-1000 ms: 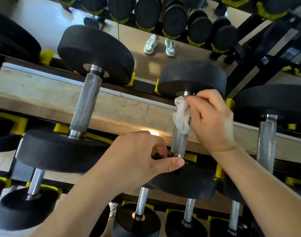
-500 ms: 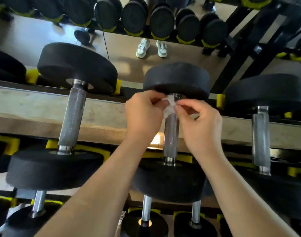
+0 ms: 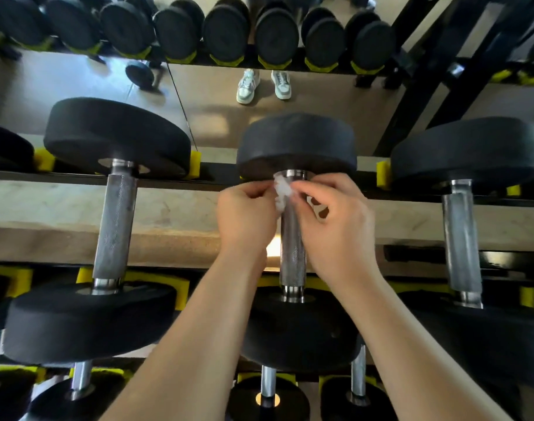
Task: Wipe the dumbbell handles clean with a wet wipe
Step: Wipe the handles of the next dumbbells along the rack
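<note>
A black dumbbell with a knurled steel handle [image 3: 292, 253] lies on the rack in front of me, its far head [image 3: 296, 145] toward the mirror. A small white wet wipe [image 3: 281, 189] sits bunched against the top of that handle, just below the far head. My left hand [image 3: 246, 212] pinches the wipe from the left, and my right hand [image 3: 335, 220] pinches it from the right. Both hands flank the handle, and the lower part of the handle shows bare between my wrists.
Two more dumbbells lie on the same rack, one at the left [image 3: 115, 220] and one at the right [image 3: 460, 238]. Smaller dumbbells [image 3: 267, 399] sit on the tier below. A mirror behind reflects a row of dumbbells [image 3: 226, 34] and a pair of shoes [image 3: 262, 85].
My left hand left the near dumbbell head and rose to the wipe at the handle's top. Both hands now pinch the wipe, which has been gathered into a smaller bunch.
</note>
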Motion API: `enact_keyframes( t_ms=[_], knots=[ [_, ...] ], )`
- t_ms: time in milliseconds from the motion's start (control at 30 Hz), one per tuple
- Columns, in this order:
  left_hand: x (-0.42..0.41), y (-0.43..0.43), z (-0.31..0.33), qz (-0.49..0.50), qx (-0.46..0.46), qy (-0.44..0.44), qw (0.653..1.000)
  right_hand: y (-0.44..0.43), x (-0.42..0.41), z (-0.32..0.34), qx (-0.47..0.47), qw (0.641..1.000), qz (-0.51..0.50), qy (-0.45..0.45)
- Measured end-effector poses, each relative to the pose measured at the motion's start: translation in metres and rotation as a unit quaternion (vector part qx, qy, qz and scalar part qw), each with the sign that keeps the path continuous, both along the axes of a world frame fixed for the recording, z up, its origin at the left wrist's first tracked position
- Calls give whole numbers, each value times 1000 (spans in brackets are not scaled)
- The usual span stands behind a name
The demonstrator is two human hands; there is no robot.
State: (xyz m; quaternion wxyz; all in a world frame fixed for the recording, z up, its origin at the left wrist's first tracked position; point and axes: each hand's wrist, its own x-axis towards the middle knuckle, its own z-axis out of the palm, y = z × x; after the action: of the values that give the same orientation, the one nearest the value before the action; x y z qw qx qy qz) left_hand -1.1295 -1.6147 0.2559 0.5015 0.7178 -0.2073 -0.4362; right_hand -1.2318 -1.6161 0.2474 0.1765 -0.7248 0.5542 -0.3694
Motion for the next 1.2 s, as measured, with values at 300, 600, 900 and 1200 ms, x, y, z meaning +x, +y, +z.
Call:
enact_keyframes(
  t_ms=[300, 600, 900, 1200],
  knots=[
    [-9, -1, 8, -182, 9, -378, 908, 3, -18, 4, 142, 984, -30, -103],
    [-5, 7, 3, -164, 4, -348, 923, 14, -20, 6, 191, 972, -13, -137],
    [9, 43, 7, -337, -169, -475, 795, 27, -38, 3, 252, 953, 31, -167],
    [11, 44, 10, -519, -92, -461, 714, 34, -62, 11, 347, 923, 157, -49]
  ],
)
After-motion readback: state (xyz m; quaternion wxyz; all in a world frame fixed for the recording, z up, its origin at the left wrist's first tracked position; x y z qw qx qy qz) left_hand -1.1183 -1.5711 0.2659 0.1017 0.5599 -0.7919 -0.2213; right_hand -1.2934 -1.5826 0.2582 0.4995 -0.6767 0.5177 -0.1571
